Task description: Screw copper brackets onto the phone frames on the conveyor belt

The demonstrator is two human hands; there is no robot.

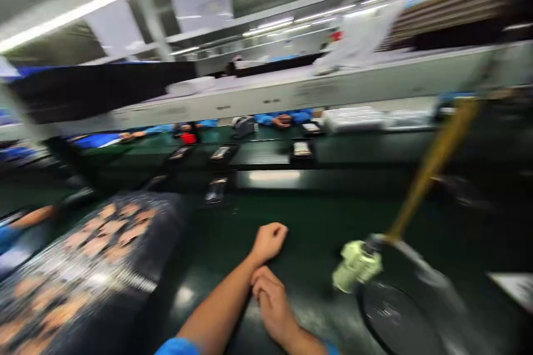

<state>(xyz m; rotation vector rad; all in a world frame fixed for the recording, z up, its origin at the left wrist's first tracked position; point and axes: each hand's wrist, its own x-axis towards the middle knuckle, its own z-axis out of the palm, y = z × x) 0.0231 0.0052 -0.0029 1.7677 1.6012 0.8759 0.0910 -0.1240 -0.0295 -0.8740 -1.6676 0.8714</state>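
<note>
My left hand (270,241) rests on the dark green work surface (316,216), its fingers curled into a loose fist. Nothing shows in it. Just below, my right hand (272,300) lies with bent fingers against my left wrist, and no object is visible there either. Both forearms come in from the bottom edge with blue sleeves. To the right stands a pale green object (357,266), blurred, beside a round black-rimmed item (395,316); I cannot make out their kinds.
On the left lies a plastic-covered tray (97,274) with several pinkish-orange pieces. A blurred yellow bar (435,169) slants up at right. Dark trays (302,150) sit along the line ahead, beneath a white shelf (266,97). Across it, co-workers' hands (282,120) and blue sleeves show.
</note>
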